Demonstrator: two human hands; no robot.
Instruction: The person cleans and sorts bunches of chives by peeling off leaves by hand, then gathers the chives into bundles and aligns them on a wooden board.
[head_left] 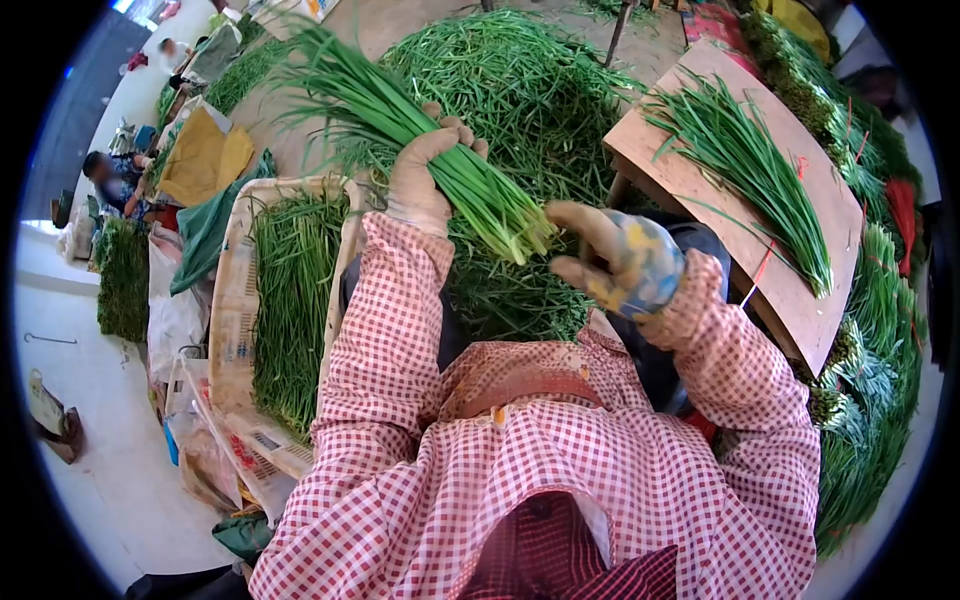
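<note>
My left hand (428, 175), in a tan glove, is closed around a thick bundle of garlic chives (375, 115). The leafy tops fan out to the upper left, while the pale stem ends point down to the right. Just beside those stem ends is my right hand (620, 258), in a worn glove with blue and yellow patches. Its thumb and fingers are apart, slightly blurred, with nothing visible between them. Below and beyond both hands spreads a large heap of loose chives (510, 80).
A plastic crate (232, 290) of chives stands at my left. On the wooden board (690, 190) at right lies a smaller chive bunch (765, 185) with red ties. Tied bundles (880, 290) line the far right. Another person (120, 185) sits at the far left.
</note>
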